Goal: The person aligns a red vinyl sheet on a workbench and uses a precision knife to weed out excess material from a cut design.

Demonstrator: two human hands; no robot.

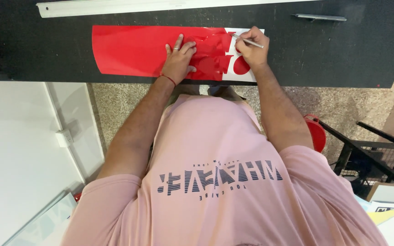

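Red vinyl sheet [133,50] is laid near the front edge of the black table [343,54]. Left hand [178,57] is pressed flat, fingers spread. Right hand [251,45] is closed round a thin tool [248,41]; its tip is hard to make out. Bare tabletop is seen on both sides.

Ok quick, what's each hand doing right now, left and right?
Left hand: open, fingers spread flat, pressing on the glossy red vinyl sheet.
Right hand: closed in a grip on a thin silver metal pen-shaped tool.

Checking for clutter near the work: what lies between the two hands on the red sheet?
Head view: crumpled peeled red vinyl lies between the left hand and right hand.
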